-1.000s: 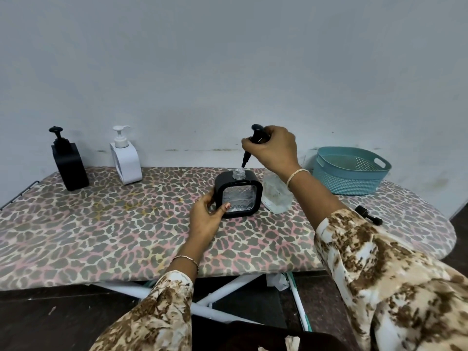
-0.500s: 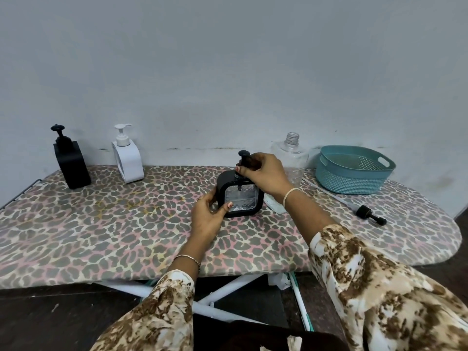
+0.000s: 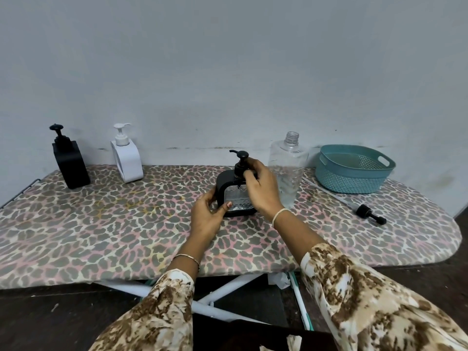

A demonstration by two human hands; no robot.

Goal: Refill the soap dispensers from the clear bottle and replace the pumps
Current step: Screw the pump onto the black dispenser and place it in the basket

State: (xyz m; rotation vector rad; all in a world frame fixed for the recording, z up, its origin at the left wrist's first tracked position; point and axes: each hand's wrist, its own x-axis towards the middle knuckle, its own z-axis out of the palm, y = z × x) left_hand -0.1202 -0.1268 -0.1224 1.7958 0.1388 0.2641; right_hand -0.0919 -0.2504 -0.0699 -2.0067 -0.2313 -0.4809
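At the centre of the leopard-print board (image 3: 101, 224), the left hand (image 3: 206, 216) grips the lower left corner of the black-framed dispenser (image 3: 224, 181), thumb on its front. The right hand (image 3: 263, 191) curls its fingers round the black pump (image 3: 240, 164) standing on its neck. Uncapped, the clear bottle (image 3: 288, 160) stands upright just right of them; a loose pump (image 3: 371, 215) lies farther right.

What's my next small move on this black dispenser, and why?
Probably twist the pump snug with the right hand while the left hand steadies the black dispenser: the pump stands upright in the neck, the right hand curled round its collar.
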